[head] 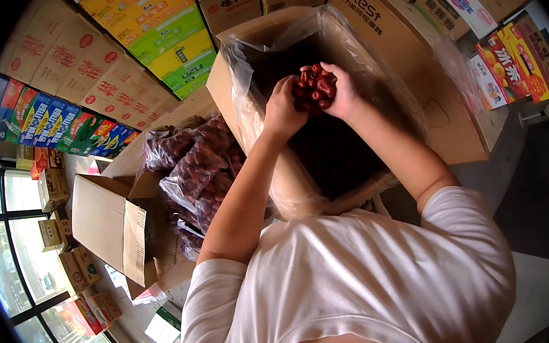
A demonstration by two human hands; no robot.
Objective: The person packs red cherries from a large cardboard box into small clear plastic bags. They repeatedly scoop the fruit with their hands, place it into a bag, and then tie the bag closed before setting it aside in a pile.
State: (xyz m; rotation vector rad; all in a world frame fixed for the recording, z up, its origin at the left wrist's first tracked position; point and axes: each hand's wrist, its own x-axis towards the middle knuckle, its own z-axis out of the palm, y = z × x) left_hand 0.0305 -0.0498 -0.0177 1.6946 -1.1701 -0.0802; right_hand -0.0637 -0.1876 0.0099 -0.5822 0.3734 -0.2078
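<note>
A heap of dried red dates (316, 87) is cupped between my two hands. My left hand (284, 105) curls round the heap's left side, and my right hand (344, 91) supports it from the right. Both are over a tall cardboard box (222, 84) lined with a clear plastic bag (239, 61). The liner's edge folds out over the rim. Deep shadow darkens the inside of the box, where more dates (337, 150) are only faintly visible.
Clear plastic bags of dates (200, 173) lie left of the box, beside an open cardboard carton (105, 215). Stacked printed cartons (97, 84) and yellow and green cases (162, 33) stand behind. A large carton (386, 46) stands close on the right. Window panes (29, 245) line the far left.
</note>
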